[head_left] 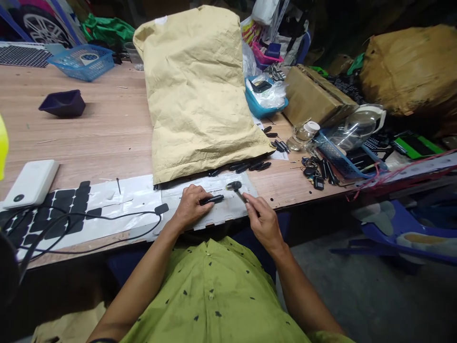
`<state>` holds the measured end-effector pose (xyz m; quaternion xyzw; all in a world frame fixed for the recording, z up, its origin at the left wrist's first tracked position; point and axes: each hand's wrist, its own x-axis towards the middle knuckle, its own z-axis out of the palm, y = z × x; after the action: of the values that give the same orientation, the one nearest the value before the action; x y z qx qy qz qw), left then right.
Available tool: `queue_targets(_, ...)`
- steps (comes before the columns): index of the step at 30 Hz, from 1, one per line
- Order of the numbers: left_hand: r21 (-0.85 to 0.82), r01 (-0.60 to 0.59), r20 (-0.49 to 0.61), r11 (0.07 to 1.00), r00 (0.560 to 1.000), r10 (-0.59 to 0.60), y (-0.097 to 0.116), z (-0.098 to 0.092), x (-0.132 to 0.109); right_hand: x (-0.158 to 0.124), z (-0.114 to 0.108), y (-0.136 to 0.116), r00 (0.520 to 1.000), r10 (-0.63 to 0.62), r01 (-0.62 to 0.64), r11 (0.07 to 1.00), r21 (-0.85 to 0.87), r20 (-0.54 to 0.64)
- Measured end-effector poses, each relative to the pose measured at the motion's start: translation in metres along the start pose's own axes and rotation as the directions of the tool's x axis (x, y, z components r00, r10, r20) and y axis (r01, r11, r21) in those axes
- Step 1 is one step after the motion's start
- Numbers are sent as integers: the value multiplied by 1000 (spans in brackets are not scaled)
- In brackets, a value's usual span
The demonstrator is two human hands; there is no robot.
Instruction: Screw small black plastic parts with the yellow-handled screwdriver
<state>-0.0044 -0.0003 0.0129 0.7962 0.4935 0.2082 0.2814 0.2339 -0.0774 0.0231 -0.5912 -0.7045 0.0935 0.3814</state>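
My left hand [193, 204] rests at the table's front edge, fingers closed round a short black rod-shaped piece [214, 199] that points right. Just right of it, my right hand [263, 220] pinches the thin handle of a small hammer [234, 186]. The hammer's dark head is a little above the far right of the black piece, over a pale flat board [228, 213]. Several similar black pieces [250, 166] lie along the bottom edge of a large tan paper sack [200, 95] behind my hands.
On the left are a white power bank [32, 183], a black cable [117, 216] and a sheet of black stickers [76, 205]. Further back sit a dark tray [63, 103] and a blue basket [84, 62]. Keys [314, 174], a jar [302, 137] and another basket [342, 155] crowd the right.
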Motion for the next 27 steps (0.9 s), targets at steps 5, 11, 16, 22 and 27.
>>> queue_targets(5,-17,-3,22,1000,1000,3,4,-2,3,-5,7,-15,993,-78,75,997,37,85)
queue_targets(11,-15,-16,41,1000,999,16,1,-1,5,-11,12,-16,985,-129,136,989,-50,115)
queue_targets(16,-35,-18,25,999,1000,19,1,0,5,-11,14,-15,990,-102,112,989,-96,102)
queue_targets(22,-53,-22,18,998,1000,23,0,-2,5,-10,10,-14,996,-79,81,994,-68,37)
queue_targets(27,-42,-11,11,999,1000,12,0,-1,5,-10,9,-11,998,-43,47,996,-81,49)
